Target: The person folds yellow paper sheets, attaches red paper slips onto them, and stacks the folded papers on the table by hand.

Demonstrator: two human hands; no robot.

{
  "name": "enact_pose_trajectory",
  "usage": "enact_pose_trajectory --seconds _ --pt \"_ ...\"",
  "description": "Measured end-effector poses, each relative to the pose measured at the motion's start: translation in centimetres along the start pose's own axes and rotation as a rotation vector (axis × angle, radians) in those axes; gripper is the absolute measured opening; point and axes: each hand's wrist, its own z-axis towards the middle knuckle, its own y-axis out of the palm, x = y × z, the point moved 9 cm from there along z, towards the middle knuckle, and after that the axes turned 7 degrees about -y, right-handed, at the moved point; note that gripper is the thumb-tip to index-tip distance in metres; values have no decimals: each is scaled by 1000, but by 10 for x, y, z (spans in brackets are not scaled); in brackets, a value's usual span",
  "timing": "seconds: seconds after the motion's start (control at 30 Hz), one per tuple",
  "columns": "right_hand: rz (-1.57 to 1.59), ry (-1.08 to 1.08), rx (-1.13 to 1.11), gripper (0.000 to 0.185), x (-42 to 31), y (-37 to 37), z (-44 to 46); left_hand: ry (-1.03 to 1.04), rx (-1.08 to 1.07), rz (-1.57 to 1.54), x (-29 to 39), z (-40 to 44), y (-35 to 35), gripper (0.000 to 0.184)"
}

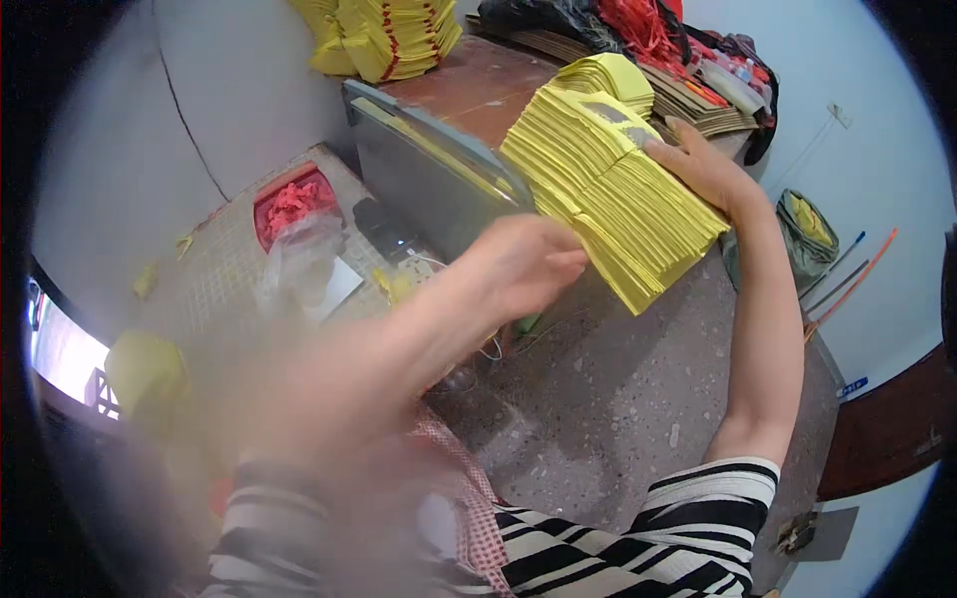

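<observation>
A thick stack of folded yellow paper (618,199) is tilted at the edge of the brown table, its many folded edges facing me. My right hand (703,169) grips its far right side, thumb on a grey patch on top and some fingers hidden behind. At the stack's lower left edge, my left hand (528,261) has its fingers curled together against the paper; what lies inside them is partly hidden. A smaller yellow bundle (608,78) sits just behind the stack. Left of it stands a grey panel (429,164) with yellow paper along its top.
More yellow bundles (384,40) are piled on the brown table (469,85). Cardboard sheets (698,105) and red strips lie at the back right. A red tray (299,204) holds pink material on the left. A green sack (797,239) and thin rods (857,279) stand by the right wall.
</observation>
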Motion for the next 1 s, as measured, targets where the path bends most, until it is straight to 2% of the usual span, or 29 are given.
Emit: enact_pose_trajectory --seconds 0.07,0.1,0.13,0.2,0.27,0.33,0.37,0.4,0.47,0.5,0.53,0.6,0.63,0.7,0.73,0.8,0.87,0.9,0.97,1.0 --pt "2 14 106 80 16 -3 3 -22 92 45 5 4 3 24" --pt "-68 -13 125 68 18 -6 3 -2 192 4 7 5 -1 20" --pt "-68 -15 132 68 23 -14 5 2 189 10 8 3 1 20" --pt "148 19 -189 56 38 1 4 148 38 5 22 -8 26 18" --pt "168 -81 -258 46 44 17 -14 128 8 2 15 -8 33 17" --pt "209 -213 71 51 37 3 -30 34 -71 -117 2 -4 38 20" --pt "144 -231 73 56 20 1 -42 105 -154 -86 4 -2 45 27" --pt "148 -243 72 56 18 8 -48 114 -147 -83 6 -3 44 27" --pt "410 -120 247 70 33 8 -60 111 -106 199 9 -6 45 33" --pt "539 -59 333 82 37 8 -68 23 -251 165 3 -6 56 40" --pt "539 -78 331 82 29 13 -76 41 -247 169 5 -5 57 40" --pt "689 36 517 80 32 15 -101 61 -404 143 5 -18 79 50" --pt "685 21 510 80 20 21 -111 83 -398 160 5 -24 80 57" --pt "730 -48 735 81 -10 17 -141 88 -371 192 7 -36 78 58" --pt "733 -53 727 81 -23 20 -145 77 -343 224 5 -42 74 59" --pt "649 -165 844 81 -56 11 -158 124 -347 166 13 -67 70 52" --pt "707 -222 823 80 -84 15 -149 205 -410 182 28 -91 60 49" --pt "637 -308 821 77 -100 14 -142 219 -394 168 36 -102 47 49" --pt "551 -475 784 71 -147 19 -126 407 -343 370 62 -130 14 33" --pt "571 -482 741 71 -165 25 -110 465 -291 412 73 -151 -6 26"
